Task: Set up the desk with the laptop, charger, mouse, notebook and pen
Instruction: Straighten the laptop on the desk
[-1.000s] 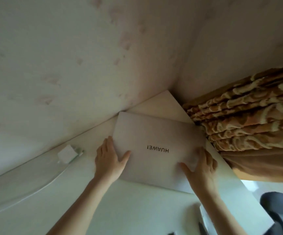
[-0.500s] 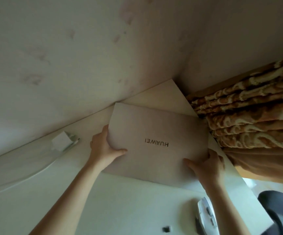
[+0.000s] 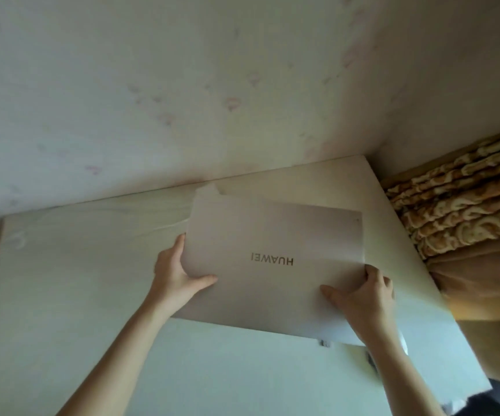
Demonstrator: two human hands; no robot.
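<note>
The closed silver laptop (image 3: 272, 235), its HUAWEI logo upside down to me, is held at a slant over the white desk (image 3: 77, 280). My left hand (image 3: 179, 271) grips its left edge, thumb on the lid. On the near right corner my right hand (image 3: 362, 292) grips the same way. A white block, apparently the charger (image 3: 208, 190), peeks out behind the laptop's far left corner. A white rounded thing, possibly the mouse (image 3: 404, 345), shows beside my right forearm, mostly hidden. Notebook and pen are not in view.
The desk sits in a corner, with a pale wall (image 3: 182, 100) along its far edge. A brown patterned fabric (image 3: 458, 217) hangs past the right edge. A small dark object (image 3: 323, 343) lies under the laptop's near edge. A dark chair (image 3: 494, 400) is at bottom right.
Both hands went from lying on the laptop to gripping its sides and raised it off the desk. It has shifted left, now covering most of the charger.
</note>
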